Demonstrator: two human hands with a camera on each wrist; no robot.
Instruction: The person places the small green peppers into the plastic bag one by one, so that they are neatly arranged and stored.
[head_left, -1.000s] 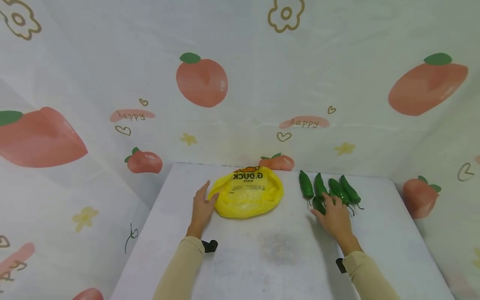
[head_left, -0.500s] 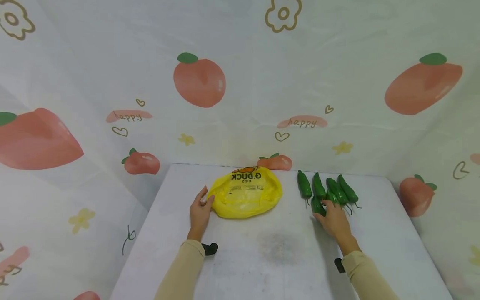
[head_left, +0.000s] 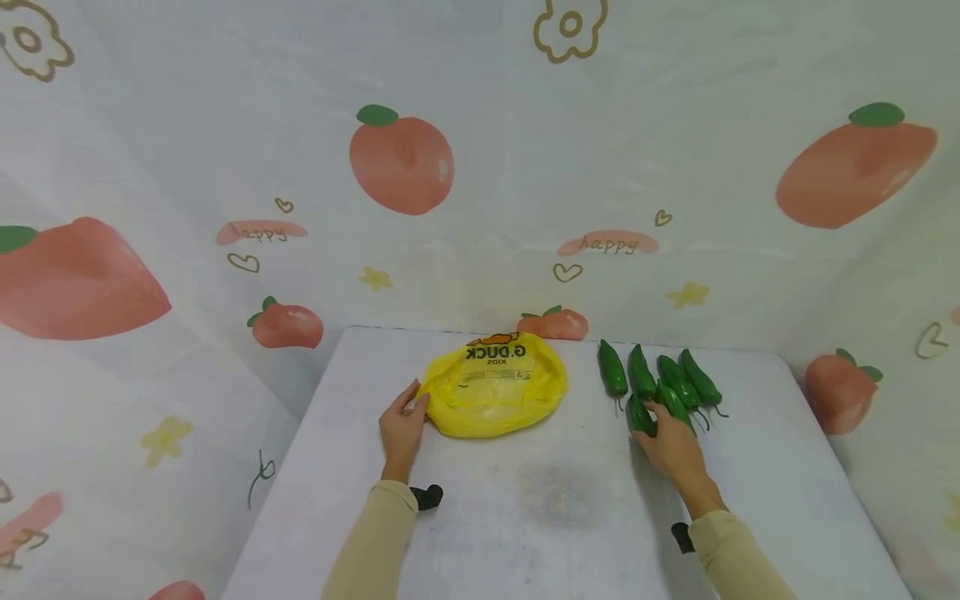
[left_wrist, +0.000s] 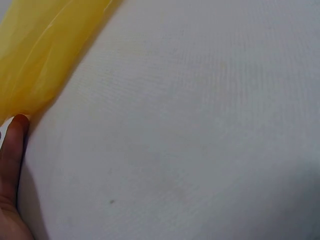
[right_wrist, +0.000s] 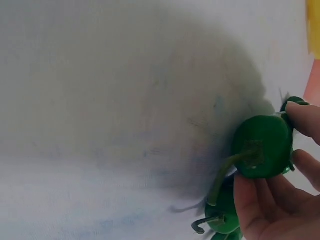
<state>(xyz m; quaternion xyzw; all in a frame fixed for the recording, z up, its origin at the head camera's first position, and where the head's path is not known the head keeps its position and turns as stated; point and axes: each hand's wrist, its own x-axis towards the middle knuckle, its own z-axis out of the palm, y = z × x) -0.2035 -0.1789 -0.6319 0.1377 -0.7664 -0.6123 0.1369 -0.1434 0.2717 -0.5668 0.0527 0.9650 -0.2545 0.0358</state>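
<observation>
A yellow plastic bag (head_left: 495, 396) with reversed "G.DUCK KIDS" lettering lies spread at the back middle of the table. My left hand (head_left: 401, 429) pinches its left edge; in the left wrist view only the thumb (left_wrist: 12, 155) shows, against the yellow film (left_wrist: 45, 55). On the right, my right hand (head_left: 675, 446) holds a green chili pepper (head_left: 640, 415) between thumb and fingers. The right wrist view shows this pepper (right_wrist: 262, 145) stem end on. Several other green chili peppers (head_left: 612, 369) lie just beyond the right hand.
Both hands work over a white table (head_left: 510, 533) with a dark smudge (head_left: 558, 492) in its middle. A patterned cloth backdrop (head_left: 480, 258) with printed fruit rises behind and beside the table.
My left fingers have drawn together at the bag's edge. My right fingers have settled around the nearest pepper, which has tilted slightly; the other peppers have barely shifted.
</observation>
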